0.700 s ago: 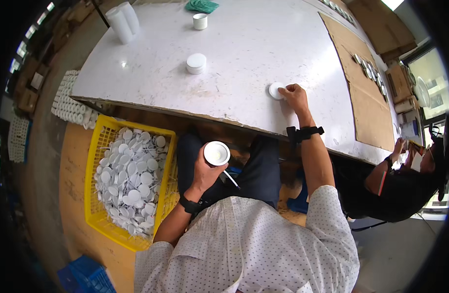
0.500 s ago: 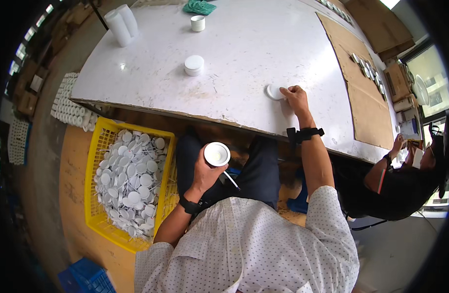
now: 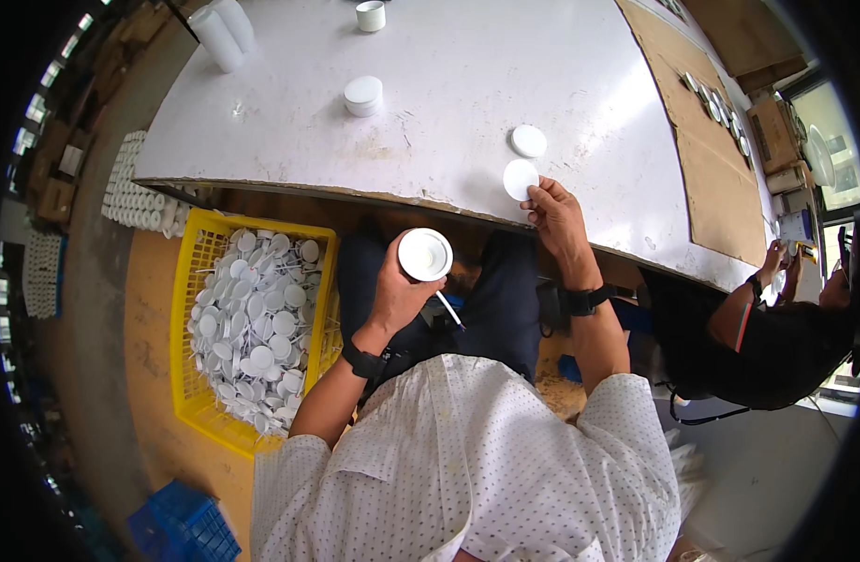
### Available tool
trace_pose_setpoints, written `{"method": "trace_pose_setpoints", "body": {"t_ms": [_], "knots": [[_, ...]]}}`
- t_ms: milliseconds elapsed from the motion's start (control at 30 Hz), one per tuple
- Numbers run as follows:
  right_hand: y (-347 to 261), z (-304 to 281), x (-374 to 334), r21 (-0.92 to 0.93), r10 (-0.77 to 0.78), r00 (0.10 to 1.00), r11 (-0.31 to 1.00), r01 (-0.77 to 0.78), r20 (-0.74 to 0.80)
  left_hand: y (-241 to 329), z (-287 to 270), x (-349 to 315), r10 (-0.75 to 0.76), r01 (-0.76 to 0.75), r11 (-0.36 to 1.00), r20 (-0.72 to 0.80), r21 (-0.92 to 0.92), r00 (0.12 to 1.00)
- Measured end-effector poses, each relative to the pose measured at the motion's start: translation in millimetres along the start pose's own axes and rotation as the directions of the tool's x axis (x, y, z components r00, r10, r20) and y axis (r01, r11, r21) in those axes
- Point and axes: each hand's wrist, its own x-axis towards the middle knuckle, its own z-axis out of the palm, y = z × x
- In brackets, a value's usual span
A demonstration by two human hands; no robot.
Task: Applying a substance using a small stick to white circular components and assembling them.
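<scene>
at centre of my feed, left hand [image 3: 399, 294] grips a round white cup [image 3: 426, 255], white lead [image 3: 451, 311] pointing to 5 o'clock. at 1 o'clock, right hand [image 3: 558, 223] pinches a white disc [image 3: 519, 180] over the desk [image 3: 448, 112]; second disc [image 3: 528, 141] lies just past it. i see yellow basket [image 3: 182, 347] at 8 o'clock.

Bright light enters through the pale glass window [image 3: 834, 117] on my right; my smooth white counter [image 3: 486, 56] glares; edges bend, corners blacken.
</scene>
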Motion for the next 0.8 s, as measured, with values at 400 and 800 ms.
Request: {"method": "trace_pose_setpoints", "body": {"t_ms": [400,800], "knots": [[42.0,40.4,-44.4,-0.202,0.097,0.984,0.977,-0.066,0.149,19.4,17.6,6.6,0.026,-0.010,0.990,0.112,-0.141,0.993],[58.1,62.5,-51.0,-0.303,0.065,0.984,0.953,-0.012,0.167,18.1,15.7,4.7,0.100,-0.104,0.993,0.066,0.058,0.993]]}}
